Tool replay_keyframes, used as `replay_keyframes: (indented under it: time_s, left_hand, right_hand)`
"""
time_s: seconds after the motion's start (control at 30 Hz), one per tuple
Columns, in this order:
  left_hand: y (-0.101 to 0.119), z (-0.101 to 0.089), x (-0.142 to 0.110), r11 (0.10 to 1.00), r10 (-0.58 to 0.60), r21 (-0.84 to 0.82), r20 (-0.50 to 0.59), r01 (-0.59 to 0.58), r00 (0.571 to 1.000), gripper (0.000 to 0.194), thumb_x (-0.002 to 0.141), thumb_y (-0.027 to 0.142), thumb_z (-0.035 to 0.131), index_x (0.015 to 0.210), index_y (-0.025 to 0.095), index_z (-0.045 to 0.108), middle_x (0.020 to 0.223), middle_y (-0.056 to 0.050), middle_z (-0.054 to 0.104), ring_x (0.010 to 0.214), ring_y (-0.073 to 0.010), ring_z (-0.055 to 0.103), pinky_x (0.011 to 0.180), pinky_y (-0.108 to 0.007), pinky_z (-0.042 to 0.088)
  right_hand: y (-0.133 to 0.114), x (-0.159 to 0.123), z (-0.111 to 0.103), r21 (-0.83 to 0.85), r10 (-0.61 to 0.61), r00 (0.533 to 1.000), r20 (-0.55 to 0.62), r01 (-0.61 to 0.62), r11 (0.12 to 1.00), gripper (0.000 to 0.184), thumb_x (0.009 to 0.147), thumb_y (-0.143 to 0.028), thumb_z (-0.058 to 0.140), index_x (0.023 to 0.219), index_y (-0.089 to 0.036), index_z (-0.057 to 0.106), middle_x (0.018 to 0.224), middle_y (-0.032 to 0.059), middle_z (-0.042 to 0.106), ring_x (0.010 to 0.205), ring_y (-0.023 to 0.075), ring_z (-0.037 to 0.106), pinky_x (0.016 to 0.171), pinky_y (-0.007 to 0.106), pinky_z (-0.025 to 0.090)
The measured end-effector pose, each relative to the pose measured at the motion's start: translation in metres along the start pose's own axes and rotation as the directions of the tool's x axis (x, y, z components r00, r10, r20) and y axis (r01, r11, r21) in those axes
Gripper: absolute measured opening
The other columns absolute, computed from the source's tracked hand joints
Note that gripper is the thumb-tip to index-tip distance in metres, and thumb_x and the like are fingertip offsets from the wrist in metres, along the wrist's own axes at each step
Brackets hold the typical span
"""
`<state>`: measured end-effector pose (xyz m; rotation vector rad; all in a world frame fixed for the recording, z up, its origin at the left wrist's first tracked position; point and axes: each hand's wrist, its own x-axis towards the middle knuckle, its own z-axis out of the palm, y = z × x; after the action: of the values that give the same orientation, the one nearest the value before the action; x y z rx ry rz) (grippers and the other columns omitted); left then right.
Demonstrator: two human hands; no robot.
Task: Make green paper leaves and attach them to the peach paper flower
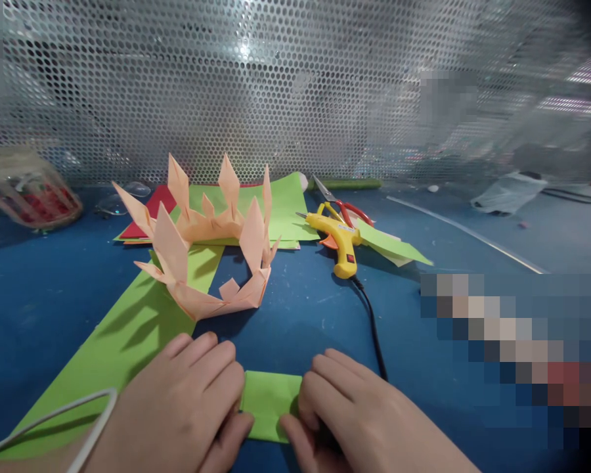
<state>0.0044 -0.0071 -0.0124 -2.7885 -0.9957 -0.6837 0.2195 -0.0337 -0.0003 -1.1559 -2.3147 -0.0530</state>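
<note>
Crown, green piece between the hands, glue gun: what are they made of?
Crown: matte peach paper, likely, given thin faces and sharp folds. Green piece: probably paper too, matte, creased. Glue gun: smooth yellow body, apparently moulded plastic.

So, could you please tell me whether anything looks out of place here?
Mildly, yes: a white cord loops across the view at the wrist of the left hand, where it looks stray and might snag. Nothing appears spilled or damaged.

Light glints off the mesh (285, 98) at twelve o'clock. The crown (207, 231) casts shadows toward eight. Folded paper (268, 404) at six looks sharp; two blurs; pixel blocks hide four.
</note>
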Motion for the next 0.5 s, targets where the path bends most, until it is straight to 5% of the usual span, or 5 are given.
replay_keyframes:
  time_s: [0.17, 0.33, 0.5]
  left_hand:
    - [0.001, -0.004, 0.008, 0.999, 0.004, -0.039, -0.009, -0.004, 1.0, 0.021, 0.093, 0.01, 0.037, 0.081, 0.024, 0.047, 0.076, 0.003, 0.057, 0.068, -0.0205, 0.051, 0.064, -0.035, 0.035]
    - [0.002, -0.014, 0.013, 0.984, 0.156, -0.079, -0.059, -0.161, 0.986, 0.043, 0.107, 0.012, 0.028, 0.079, 0.024, 0.058, 0.079, 0.005, 0.069, 0.068, -0.0157, 0.058, 0.065, -0.03, 0.041]
    - [0.004, -0.016, 0.011, 0.988, 0.15, 0.015, 0.022, -0.151, 0.988, 0.015, 0.101, 0.026, 0.055, 0.095, 0.027, 0.069, 0.087, 0.001, 0.073, 0.08, -0.0174, 0.065, 0.076, -0.028, 0.052]
  right_hand:
    - [-0.001, 0.003, 0.001, -0.048, -0.029, 1.0, -0.008, 0.029, 0.998, 0.021, 0.075, -0.005, 0.051, 0.06, -0.019, 0.055, 0.058, -0.0013, 0.056, 0.051, 0.0111, 0.055, 0.047, 0.021, 0.042]
    - [-0.001, -0.001, 0.0, -0.072, -0.044, 0.999, 0.012, 0.045, 0.996, 0.022, 0.078, -0.006, 0.05, 0.063, -0.021, 0.053, 0.059, -0.0012, 0.056, 0.053, 0.0125, 0.057, 0.048, 0.022, 0.043]
    - [-0.002, -0.002, 0.0, -0.066, -0.034, 0.999, 0.031, 0.036, 0.997, 0.02, 0.077, -0.005, 0.05, 0.065, -0.021, 0.053, 0.06, -0.0007, 0.056, 0.053, 0.0135, 0.057, 0.049, 0.023, 0.044]
